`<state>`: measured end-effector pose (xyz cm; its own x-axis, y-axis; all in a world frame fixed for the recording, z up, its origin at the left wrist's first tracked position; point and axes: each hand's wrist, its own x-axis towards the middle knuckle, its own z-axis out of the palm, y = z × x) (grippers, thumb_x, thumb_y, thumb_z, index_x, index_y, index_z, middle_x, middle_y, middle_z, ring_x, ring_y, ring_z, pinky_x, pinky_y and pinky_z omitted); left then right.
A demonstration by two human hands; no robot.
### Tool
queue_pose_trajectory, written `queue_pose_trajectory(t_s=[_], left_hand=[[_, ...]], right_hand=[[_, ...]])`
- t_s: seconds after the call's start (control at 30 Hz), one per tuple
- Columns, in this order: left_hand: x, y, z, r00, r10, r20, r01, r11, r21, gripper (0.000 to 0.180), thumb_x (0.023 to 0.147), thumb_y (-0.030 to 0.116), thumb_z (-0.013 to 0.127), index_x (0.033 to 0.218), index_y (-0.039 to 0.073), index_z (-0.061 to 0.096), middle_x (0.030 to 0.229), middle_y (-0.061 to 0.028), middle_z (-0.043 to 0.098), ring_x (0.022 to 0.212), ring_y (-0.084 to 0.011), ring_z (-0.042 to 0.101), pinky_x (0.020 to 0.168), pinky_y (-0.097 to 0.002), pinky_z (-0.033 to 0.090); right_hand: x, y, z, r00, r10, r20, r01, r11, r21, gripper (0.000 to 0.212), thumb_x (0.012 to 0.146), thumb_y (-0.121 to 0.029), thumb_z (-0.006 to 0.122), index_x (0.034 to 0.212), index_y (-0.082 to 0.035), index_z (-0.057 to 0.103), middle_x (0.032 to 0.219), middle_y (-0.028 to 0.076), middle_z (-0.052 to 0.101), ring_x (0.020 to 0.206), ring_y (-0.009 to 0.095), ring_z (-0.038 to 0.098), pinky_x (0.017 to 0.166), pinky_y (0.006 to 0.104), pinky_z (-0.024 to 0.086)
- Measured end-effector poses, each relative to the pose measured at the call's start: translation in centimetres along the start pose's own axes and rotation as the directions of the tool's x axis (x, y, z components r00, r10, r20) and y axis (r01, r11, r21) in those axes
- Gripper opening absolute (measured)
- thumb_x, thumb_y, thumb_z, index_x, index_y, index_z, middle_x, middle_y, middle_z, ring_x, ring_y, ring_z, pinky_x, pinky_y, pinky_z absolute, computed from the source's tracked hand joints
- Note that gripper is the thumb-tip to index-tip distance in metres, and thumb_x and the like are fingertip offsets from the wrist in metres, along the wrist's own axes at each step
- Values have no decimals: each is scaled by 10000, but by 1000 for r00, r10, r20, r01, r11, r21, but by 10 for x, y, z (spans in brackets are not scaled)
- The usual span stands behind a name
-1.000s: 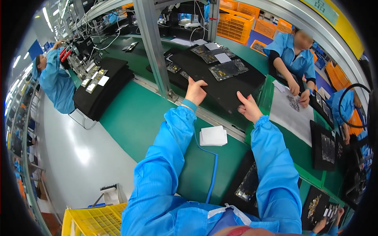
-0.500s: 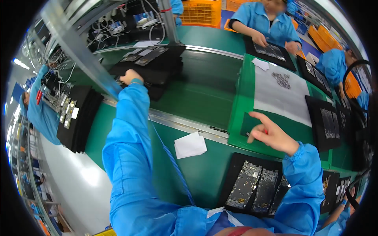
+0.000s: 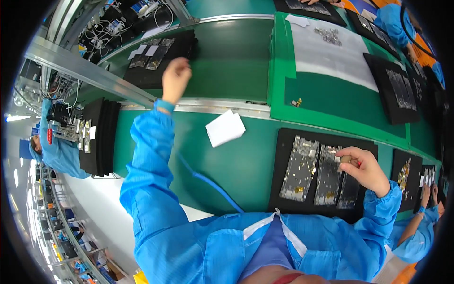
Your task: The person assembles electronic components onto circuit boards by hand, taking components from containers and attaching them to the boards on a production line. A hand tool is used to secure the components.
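My left hand (image 3: 176, 81) is raised over the metal rail at the near side of the green belt, close to a black foam tray (image 3: 182, 49) with circuit boards (image 3: 160, 53). Its fingers are curled and smeared by motion. Closer to my body, my right hand (image 3: 366, 173) hovers above a second black foam tray (image 3: 283, 142) and covers part of its right side. The fingers are pinched together; a small red bit shows at them, too little to name. Three dark circuit boards (image 3: 299, 168) lie side by side on that tray.
White paper sheets (image 3: 225, 128) lie on the green table. A green-edged mat (image 3: 331, 116) holds a white sheet (image 3: 331, 59) with small metal parts (image 3: 328, 36). A metal frame bar (image 3: 94, 71) crosses at left, beside stacked foam trays (image 3: 101, 137). A blue coiled cord (image 3: 213, 184) runs towards me. Co-workers are nearby.
My left hand has left the far foam tray's edge and moved right. My right hand came down from the green mat to the near boards, its fingers closing together. The view has tilted downwards.
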<state>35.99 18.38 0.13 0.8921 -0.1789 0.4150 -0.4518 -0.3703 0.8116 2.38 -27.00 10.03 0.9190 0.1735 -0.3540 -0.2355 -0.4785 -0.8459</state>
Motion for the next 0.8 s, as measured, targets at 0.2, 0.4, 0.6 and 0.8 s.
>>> queue_pose_trajectory(t_s=[0.2, 0.4, 0.6, 0.8], left_hand=[[-128, 57, 32, 907, -76, 413, -138, 875, 464, 548, 685, 375, 813, 1040, -17, 670, 987, -164, 643, 887, -296, 635, 799, -367, 516], [-152, 42, 32, 990, 44, 133, -90, 926, 366, 465, 675, 245, 824, 1022, -24, 672, 1007, -175, 623, 912, -305, 614, 818, -368, 509], [-173, 90, 41, 966, -258, 35, 260, 954, -149, 221, 898, 108, 643, 1100, 19, 625, 1090, -91, 624, 818, -142, 646, 718, -255, 520], [-233, 163, 79, 905, -252, 342, 337, 917, -215, 412, 851, -30, 632, 1238, 26, 502, 1055, -69, 612, 896, -146, 636, 735, -246, 548]], right_hand=[[-6, -9, 27, 984, -179, -3, 171, 948, -269, 244, 837, -120, 662, 1056, -19, 623, 731, 93, 614, 656, 203, 568, 622, 330, 450], [30, 23, 47, 919, -379, -111, 283, 828, -485, 308, 847, -157, 674, 1114, -19, 609, 1003, 141, 627, 907, 282, 626, 788, 358, 495], [60, 23, 81, 888, -417, -195, 230, 769, -596, 433, 794, -257, 721, 1140, -31, 593, 1096, 138, 560, 899, 319, 620, 787, 401, 506], [72, 32, 75, 919, -373, -129, 302, 874, -381, 441, 819, -227, 713, 1174, -31, 538, 1066, 130, 592, 986, 279, 616, 833, 373, 496]])
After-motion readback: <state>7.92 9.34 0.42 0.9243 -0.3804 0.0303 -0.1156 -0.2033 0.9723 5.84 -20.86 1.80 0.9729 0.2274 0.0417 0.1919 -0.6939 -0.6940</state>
